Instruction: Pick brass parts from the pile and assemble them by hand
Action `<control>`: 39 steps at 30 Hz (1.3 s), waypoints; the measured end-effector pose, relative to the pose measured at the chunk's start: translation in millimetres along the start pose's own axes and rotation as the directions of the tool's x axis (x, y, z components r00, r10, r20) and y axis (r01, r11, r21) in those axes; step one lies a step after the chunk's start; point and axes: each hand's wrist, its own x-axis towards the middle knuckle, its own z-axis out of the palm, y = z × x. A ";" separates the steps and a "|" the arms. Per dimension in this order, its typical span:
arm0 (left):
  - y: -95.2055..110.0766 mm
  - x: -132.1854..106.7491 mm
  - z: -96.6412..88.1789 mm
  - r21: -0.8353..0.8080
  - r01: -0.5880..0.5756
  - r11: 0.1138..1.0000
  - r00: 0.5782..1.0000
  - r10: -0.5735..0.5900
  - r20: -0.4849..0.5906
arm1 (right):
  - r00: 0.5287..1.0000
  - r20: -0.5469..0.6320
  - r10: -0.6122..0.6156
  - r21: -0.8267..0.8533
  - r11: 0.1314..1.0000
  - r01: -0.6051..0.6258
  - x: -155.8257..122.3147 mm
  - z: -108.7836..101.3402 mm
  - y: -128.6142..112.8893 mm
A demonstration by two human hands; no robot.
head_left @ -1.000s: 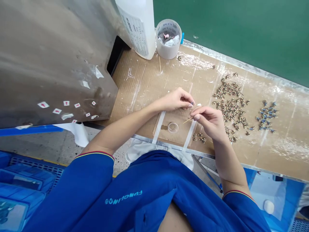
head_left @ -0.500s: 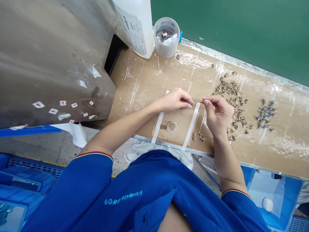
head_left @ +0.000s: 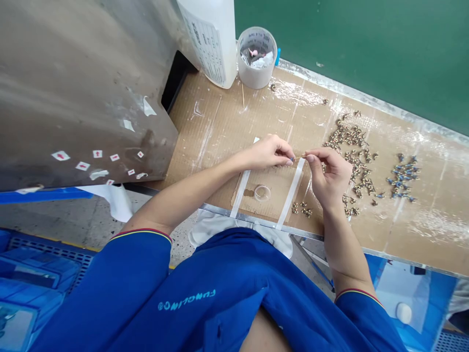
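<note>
My left hand pinches a tiny blue-tipped fitting between thumb and fingertips. My right hand holds a thin wooden stick in its fingertips, and the stick's tip reaches that fitting. Both hands hover over a cardboard-covered bench. Brass fittings lie scattered to the right of my right hand, and blue-topped fittings lie farther right. A small transparent dish sits below my hands, between two white tape strips.
A few brass pieces lie near the bench's front metal edge. At the back stand a large white bottle and a tub holding tissue. A steel cabinet stands left, and a green wall runs behind.
My right hand has moved up and to the right, turning the wooden stick level, and its tip now meets the fitting in my left hand. My left hand has barely moved.
</note>
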 end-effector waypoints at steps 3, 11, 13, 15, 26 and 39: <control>0.8 0.0 0.1 0.003 0.007 1.000 1.000 -0.007 0.001 | 1.000 0.003 -0.013 -0.009 1.000 0.013 0.1 0.5 0.1; -0.6 -0.3 1.7 -0.048 -0.015 0.999 1.000 0.015 -0.007 | 0.999 0.011 -0.049 -0.021 0.999 0.049 0.4 -0.4 -1.8; -0.9 -0.3 1.7 -0.051 -0.016 0.999 1.000 0.015 -0.007 | 0.999 0.036 -0.035 -0.053 0.998 0.037 0.4 -1.3 -2.7; -0.5 -0.3 1.2 -0.050 -0.012 0.999 1.000 0.012 -0.008 | 0.999 0.052 -0.016 -0.099 0.995 0.021 0.2 -2.0 -3.3; 2.1 -0.1 -0.4 -0.035 0.004 0.999 1.000 -0.004 0.000 | 0.997 0.063 -0.036 -0.133 0.990 0.045 0.5 -1.4 -5.0; 4.3 0.2 -0.6 -0.026 0.009 1.000 1.000 -0.009 0.000 | 0.999 0.003 0.045 0.022 0.999 -0.045 0.3 -5.1 -4.3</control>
